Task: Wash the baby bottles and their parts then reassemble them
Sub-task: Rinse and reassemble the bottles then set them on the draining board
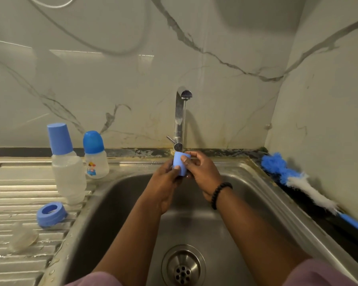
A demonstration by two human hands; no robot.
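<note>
Marble-look wall behind, shiny steel sink [120,195] below, ribbed steel drainboard [15,195] on the left.

From the head view: both hands over the sink, right under the tap [181,120]. Left hand [163,182] wrapped round the bottom of a light blue cap [181,163], right hand [203,172] pinching its top, with a black bead bracelet [220,194] on that wrist. Thin water stream running down onto the cap.

Could slip out, since wet smooth plastic is slidey, and drop into the sink by the drain [183,267]. Could splash too.

On the drainboard: a tall cloudy bottle [68,176] with a blue cone cap, a small clear bottle [96,162] with a round dark blue lid and a cartoon picture, a blue ring [51,214] with a hole, and a soft see-through teat [23,237], hard to spot. Fluffy blue and white brush [298,180] lying along the right edge.
</note>
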